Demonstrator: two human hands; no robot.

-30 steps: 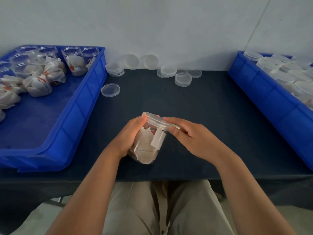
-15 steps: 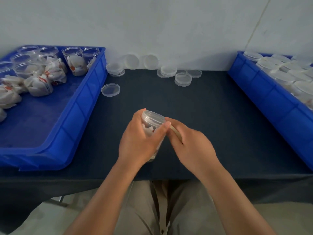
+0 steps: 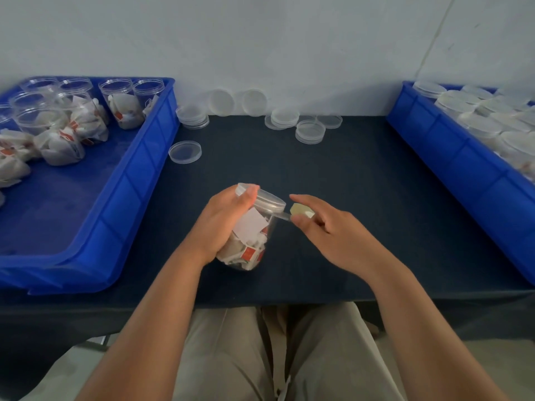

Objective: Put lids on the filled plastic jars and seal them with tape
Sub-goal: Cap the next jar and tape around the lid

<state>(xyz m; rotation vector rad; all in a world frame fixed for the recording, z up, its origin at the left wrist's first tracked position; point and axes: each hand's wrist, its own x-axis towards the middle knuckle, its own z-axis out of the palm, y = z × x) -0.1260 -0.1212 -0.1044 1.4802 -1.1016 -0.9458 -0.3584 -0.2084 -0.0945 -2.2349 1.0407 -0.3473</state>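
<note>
The left forearm (image 3: 150, 314) and right forearm (image 3: 414, 314) are bare up to the lower edge of the view, and the left hand (image 3: 223, 224) and right hand (image 3: 327, 233) are bare too. Light khaki trousers (image 3: 225, 357) cover the lap, softly creased, with a fly seam down the middle

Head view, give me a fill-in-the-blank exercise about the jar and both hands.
The left hand grips a filled jar that already wears its ____.
The right hand pinches a strip of ____ stretched from the jar.
Jars without lids stand in the blue bin on the person's ____ side.
Missing: lid, tape, left.
</note>
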